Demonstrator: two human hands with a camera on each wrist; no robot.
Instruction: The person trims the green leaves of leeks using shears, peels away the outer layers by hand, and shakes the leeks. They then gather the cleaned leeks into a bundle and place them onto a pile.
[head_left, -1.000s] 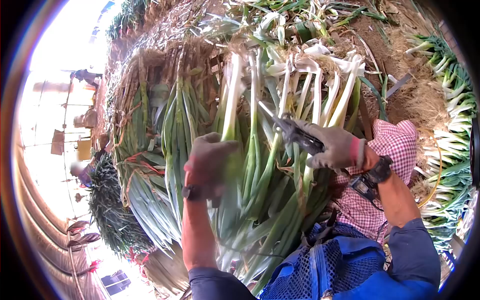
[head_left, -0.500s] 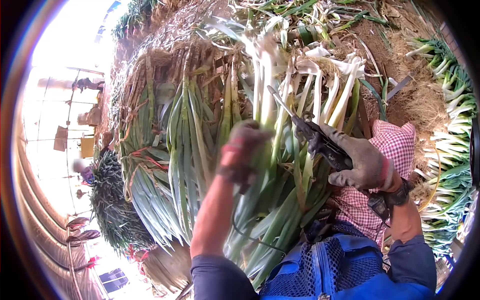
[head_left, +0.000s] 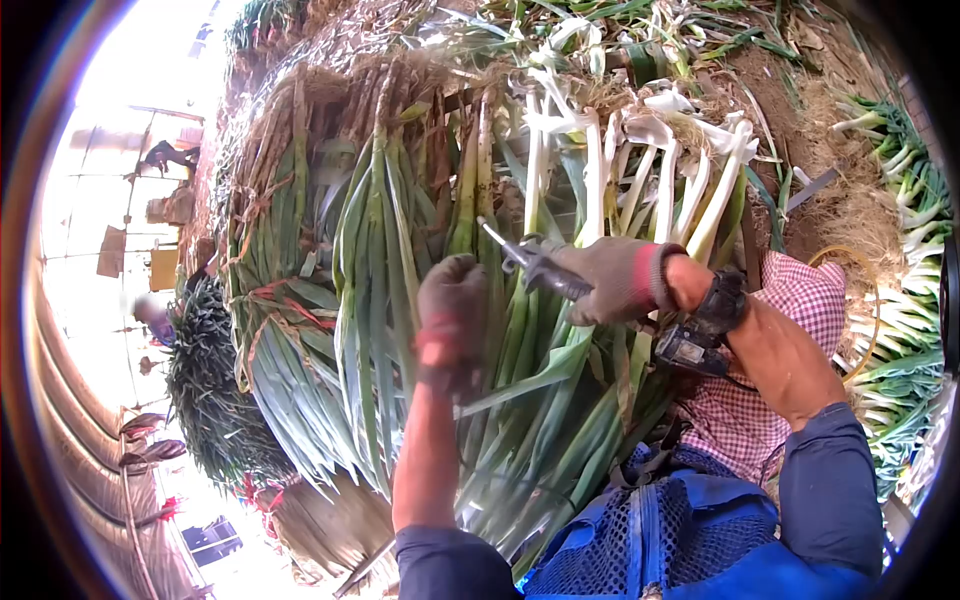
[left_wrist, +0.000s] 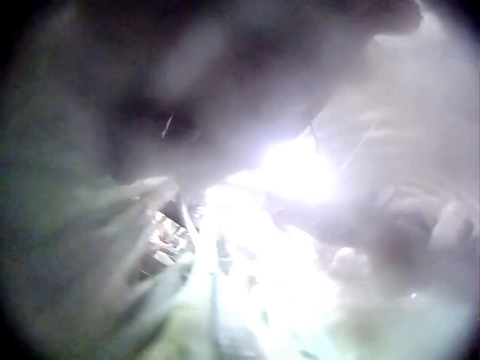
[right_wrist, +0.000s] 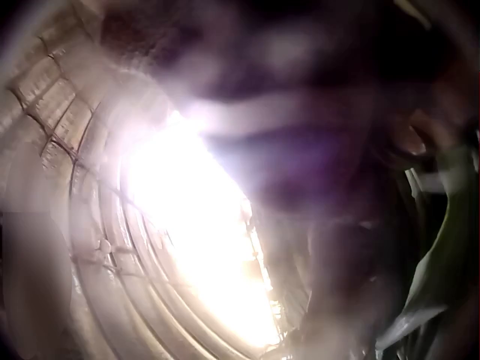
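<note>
"Starting at the left, what lies there?"

"A dark leafy heap (head_left: 225, 400), then long green leeks (head_left: 377, 220), brown roots at the far end and leaves fanning toward the person. Red ties (head_left: 308, 317) cross some of them."

"And the left hand (head_left: 452, 300)?"

"Gloved, over the leaves, its grip drawn in with fingers curled; from here I cannot tell whether it has hold of a leek."

"What about the right hand (head_left: 625, 282)?"

"Gloved too, its grip wrapped round the dark handle of a thin-tipped tool (head_left: 552, 273), the tip pointing up and left. Beyond it lie pale white stalks (head_left: 665, 190)."

"Farther right?"

"A red-and-white checked cloth (head_left: 805, 300), then a row of white-and-green leeks (head_left: 905, 345) along the edge."
</note>
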